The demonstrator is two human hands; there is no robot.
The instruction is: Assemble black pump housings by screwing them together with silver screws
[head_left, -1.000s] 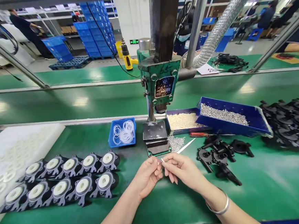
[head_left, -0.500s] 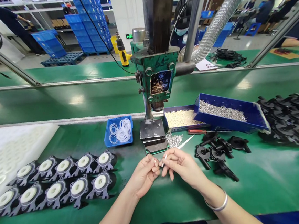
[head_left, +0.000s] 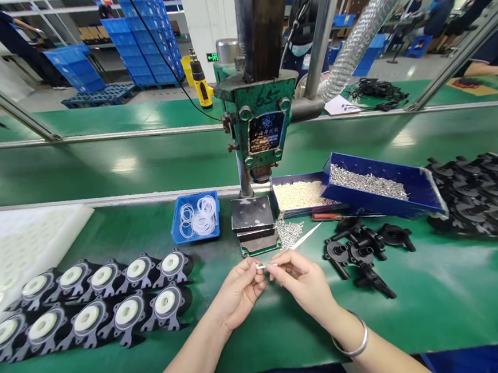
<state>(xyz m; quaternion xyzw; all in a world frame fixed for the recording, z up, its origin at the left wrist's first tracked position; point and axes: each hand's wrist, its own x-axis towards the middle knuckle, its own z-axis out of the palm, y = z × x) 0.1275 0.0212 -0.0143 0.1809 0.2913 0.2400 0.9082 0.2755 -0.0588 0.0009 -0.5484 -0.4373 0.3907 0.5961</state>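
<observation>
My left hand (head_left: pixel 238 295) is closed in a pinch on a small pale piece, mostly hidden by the fingertips. Facing it, my right hand (head_left: pixel 305 284) pinches a thin, shiny pin (head_left: pixel 261 267), whose end meets the piece at my left fingertips. Both hands are held above the green bench, just in front of the press base (head_left: pixel 253 215). Behind them lie a heap of tiny silvery rings (head_left: pixel 289 234) and a white pointed strip (head_left: pixel 308 236).
A green press (head_left: pixel 265 119) stands beyond my hands. To its right are bins of cream pieces (head_left: pixel 302 196) and metal pins (head_left: pixel 367 183), a red-handled screwdriver (head_left: pixel 326 217) and black housings (head_left: pixel 362 253). Left are white rings (head_left: pixel 199 216) in a blue tray and rows of round assemblies (head_left: pixel 127 312).
The pin in my right hand has swung from a steep slant to nearly level, and its end has come to my left fingertips. The view has shifted slightly.
</observation>
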